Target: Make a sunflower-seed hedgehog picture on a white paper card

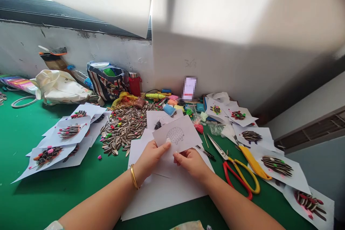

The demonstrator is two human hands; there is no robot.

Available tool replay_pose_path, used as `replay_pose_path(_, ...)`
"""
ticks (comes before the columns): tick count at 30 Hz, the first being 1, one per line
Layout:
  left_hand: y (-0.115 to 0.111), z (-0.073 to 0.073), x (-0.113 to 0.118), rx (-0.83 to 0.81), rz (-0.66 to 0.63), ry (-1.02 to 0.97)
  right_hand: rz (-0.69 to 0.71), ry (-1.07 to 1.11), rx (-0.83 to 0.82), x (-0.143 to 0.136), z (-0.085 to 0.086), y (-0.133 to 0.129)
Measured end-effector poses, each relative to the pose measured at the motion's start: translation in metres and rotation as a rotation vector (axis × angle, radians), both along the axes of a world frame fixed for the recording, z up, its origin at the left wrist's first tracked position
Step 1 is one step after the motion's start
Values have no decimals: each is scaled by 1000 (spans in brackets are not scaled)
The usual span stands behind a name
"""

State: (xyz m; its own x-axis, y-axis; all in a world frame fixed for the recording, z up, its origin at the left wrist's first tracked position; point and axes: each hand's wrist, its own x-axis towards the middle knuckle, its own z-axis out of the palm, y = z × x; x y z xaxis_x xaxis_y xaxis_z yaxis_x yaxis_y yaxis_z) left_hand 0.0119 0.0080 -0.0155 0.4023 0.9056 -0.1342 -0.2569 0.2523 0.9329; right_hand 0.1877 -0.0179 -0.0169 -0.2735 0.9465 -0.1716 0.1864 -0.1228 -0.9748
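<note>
Between both hands, a white paper card (188, 132) with a line drawing of a hedgehog is held up over the table. My left hand (152, 156) grips its lower left edge, thumb on the front and a gold bangle at the wrist. At the lower right edge, my right hand (192, 163) pinches the card between thumb and curled fingers. Beneath them lie white sheets (167, 201), with a dark lump (157, 125) on the paper just behind the card. A heap of striped sunflower seeds (129, 124) spreads behind my left hand.
Scissors (229, 161) with red and yellow handles and a yellow utility knife (254, 161) lie at right. Seed-decorated cards (71, 133) are piled at left, more cards (285, 169) at right. Clay packets (169, 109), a red bottle (134, 84) and bags (107, 81) line the wall.
</note>
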Motion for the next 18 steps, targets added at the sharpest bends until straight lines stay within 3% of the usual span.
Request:
replay_pose_path(3,3,2,-1,4,133,17,-14,-101,49,1,0,-1)
replay_pose_path(5,5,4,-3,0,221,22,17,-250,172,3,0,-2)
replay_pose_path(8,7,6,-4,-4,247,-15,99,-524,371,6,2,-2)
replay_pose_path(10,7,6,-4,5,216,-58,103,-591,405,8,3,-2)
replay_pose_path(12,5,5,-2,9,184,-77,71,-517,350,9,2,-1)
replay_pose_path(18,-1,6,-1,3,97,55,-59,39,70,11,-7,1)
